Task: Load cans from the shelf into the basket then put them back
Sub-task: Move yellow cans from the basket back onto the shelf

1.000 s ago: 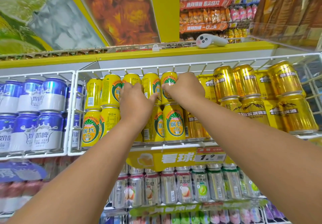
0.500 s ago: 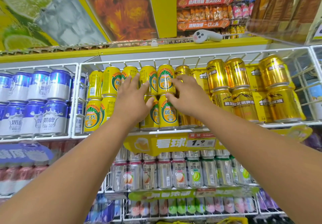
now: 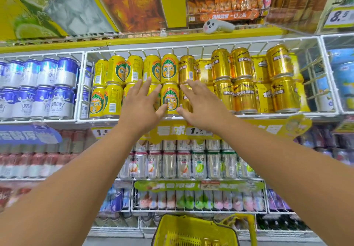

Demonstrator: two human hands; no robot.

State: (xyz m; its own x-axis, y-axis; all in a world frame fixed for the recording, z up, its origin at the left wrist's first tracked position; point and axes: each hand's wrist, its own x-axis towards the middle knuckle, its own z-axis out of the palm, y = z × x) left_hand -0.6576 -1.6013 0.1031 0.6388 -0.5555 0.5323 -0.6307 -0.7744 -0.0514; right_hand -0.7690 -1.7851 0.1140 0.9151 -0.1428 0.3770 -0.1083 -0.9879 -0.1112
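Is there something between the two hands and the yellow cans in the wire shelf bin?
Nothing visible. The left hand and right hand are open right in front of the yellow cans, whose bin is open at the front, with only a low wire edge below.

Yellow drink cans (image 3: 170, 67) with green-and-orange oval emblems are seen in the white wire shelf bin (image 3: 191, 47). Metallic gold cans (image 3: 241, 62) carry black lettering and a mountain mark. Blue-and-silver cans (image 3: 63, 72) are noted leftward. A yellow plastic mesh basket (image 3: 193, 230) is recorded below.
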